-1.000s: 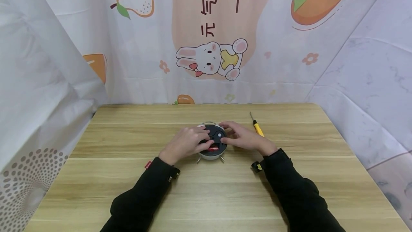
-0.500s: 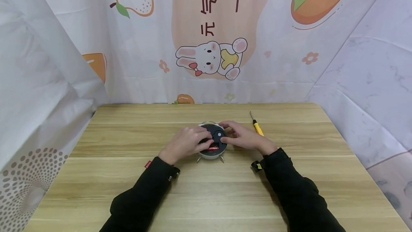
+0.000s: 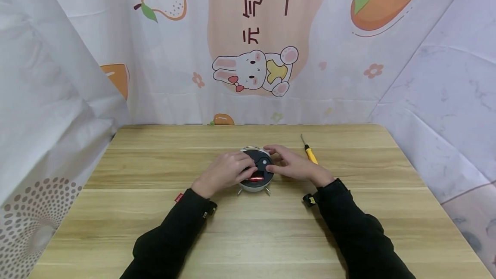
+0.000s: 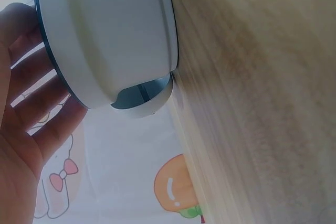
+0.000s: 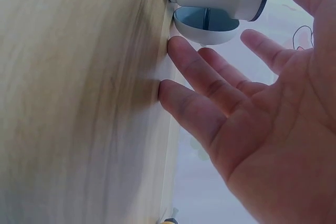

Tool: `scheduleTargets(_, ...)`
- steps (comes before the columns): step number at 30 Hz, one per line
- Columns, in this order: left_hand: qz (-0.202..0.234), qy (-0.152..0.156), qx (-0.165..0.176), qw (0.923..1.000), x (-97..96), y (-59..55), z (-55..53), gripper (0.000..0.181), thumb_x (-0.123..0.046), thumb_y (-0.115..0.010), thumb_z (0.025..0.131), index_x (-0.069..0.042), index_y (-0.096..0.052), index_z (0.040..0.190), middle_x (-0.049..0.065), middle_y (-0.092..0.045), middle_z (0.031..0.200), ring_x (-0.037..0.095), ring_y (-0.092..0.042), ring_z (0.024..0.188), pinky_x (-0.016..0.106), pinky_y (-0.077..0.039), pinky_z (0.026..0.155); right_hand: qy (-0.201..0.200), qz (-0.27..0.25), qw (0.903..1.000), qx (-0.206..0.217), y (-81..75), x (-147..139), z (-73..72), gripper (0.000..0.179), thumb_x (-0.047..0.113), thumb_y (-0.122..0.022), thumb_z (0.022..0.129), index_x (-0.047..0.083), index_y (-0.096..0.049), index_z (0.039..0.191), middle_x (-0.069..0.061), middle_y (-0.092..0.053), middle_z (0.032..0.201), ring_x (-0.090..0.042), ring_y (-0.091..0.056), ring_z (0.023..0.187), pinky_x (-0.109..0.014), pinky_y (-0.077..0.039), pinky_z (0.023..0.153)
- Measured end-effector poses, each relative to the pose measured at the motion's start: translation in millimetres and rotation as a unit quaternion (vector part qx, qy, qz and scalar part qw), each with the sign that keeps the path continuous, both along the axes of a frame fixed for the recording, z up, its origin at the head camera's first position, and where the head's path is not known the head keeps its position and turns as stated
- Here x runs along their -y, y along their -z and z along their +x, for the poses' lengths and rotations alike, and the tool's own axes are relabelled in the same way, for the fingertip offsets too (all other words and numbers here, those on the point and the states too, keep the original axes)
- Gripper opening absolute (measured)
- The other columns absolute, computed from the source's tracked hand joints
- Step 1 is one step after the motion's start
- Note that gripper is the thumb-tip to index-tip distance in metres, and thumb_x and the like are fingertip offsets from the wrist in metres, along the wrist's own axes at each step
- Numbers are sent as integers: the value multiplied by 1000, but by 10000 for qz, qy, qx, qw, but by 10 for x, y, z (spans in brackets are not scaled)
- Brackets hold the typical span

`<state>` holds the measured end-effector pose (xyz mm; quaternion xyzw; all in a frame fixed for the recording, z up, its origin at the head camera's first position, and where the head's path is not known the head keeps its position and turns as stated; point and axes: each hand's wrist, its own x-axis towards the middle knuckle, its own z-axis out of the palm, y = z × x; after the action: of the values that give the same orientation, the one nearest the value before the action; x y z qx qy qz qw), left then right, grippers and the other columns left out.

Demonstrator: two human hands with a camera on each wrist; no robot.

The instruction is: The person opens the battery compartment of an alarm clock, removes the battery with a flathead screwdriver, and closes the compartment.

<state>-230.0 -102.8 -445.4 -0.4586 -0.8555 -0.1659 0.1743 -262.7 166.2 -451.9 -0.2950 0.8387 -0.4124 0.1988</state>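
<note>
A round white alarm clock (image 3: 252, 188) lies face down on the wooden table, its black back up and its two metal legs toward the person. A red battery (image 3: 255, 179) shows in the uncovered compartment in that back. My left hand (image 3: 224, 170) reaches over the clock from the left, thumb and fingertips on the back just above the battery. In the left wrist view its fingers (image 4: 50, 103) stretch past the clock's dark rim. My right hand (image 3: 292, 166) rests at the clock's right side, its thumb touching the back's edge. Its other fingers (image 5: 194, 103) extend loosely, some near the tabletop.
A screwdriver (image 3: 311, 155) with a yellow and black handle lies right of the clock, behind the right wrist. A printed curtain (image 3: 162, 76) hangs along the table's far edge. A bell (image 5: 207, 27) sticks out from the clock's side.
The left thumb and fingertips have shifted slightly on the clock's back, leaving a bit more of the red battery visible. The right hand and the clock have stayed in place.
</note>
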Motion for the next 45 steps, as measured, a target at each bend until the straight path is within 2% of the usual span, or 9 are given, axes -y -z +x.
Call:
scheduleTargets(9,0,50,-190,9998,-31,24,1,13,-22,-67,100,-12,-75,101,1,-74,100,14,-70,94,32,-56,87,-6,-53,10000,23,-13,-40,28,65,35,-65,101,10,-37,155,-13,-46,150,-31,-51,133,-47,-43,107)
scheduleTargets(13,244,80,-276,9993,-14,-1,6,12,-20,-67,99,-11,-74,100,1,-73,97,15,-70,92,33,-55,87,-26,-68,10000,57,2,-34,3,65,35,-65,101,12,-37,155,-11,-47,150,-29,-50,134,-46,-43,107)
scheduleTargets(18,607,30,-476,9970,23,-41,-6,12,-19,-69,98,-9,-74,100,2,-73,96,17,-69,93,36,-53,92,-64,-113,9999,82,16,-27,-23,65,33,-65,101,12,-36,156,-11,-46,151,-29,-49,135,-46,-42,108)
scheduleTargets(24,688,-315,-381,9964,97,-59,-35,13,-21,-69,98,-9,-75,99,1,-74,93,16,-70,90,36,-55,87,-288,-63,9993,-214,14,-20,-35,68,33,-64,102,17,-34,160,-12,-49,143,-28,-55,127,-46,-47,102)
scheduleTargets(29,605,-692,-230,9955,158,-56,-61,15,-21,-66,100,-10,-75,98,0,-75,91,14,-71,83,38,-55,82,-333,163,9978,-544,28,-29,-36,60,34,-63,102,21,-41,157,-12,-51,134,-25,-58,118,-42,-50,96)
scheduleTargets(36,705,-1065,-178,9916,226,-63,-83,13,-19,-66,100,-9,-75,98,0,-74,82,12,-69,71,41,-56,79,-282,187,9983,-471,24,-32,-23,60,34,-63,102,23,-43,157,-13,-51,133,-27,-60,118,-43,-50,97)
scheduleTargets(41,654,-1325,-120,9889,280,-53,-113,16,-20,-64,101,-9,-76,97,-1,-73,78,11,-64,65,37,-54,68,-250,196,9983,-487,-17,-47,2,61,33,-66,101,20,-44,156,-14,-53,132,-27,-62,116,-45,-51,96)
scheduleTargets(45,672,-1478,-163,9866,336,-35,-134,16,-18,-64,100,-8,-76,95,-1,-71,74,11,-59,59,35,-50,60,-223,191,9985,-473,-35,-57,9,66,34,-72,97,18,-46,155,-17,-53,139,-29,-61,119,-48,-51,98)
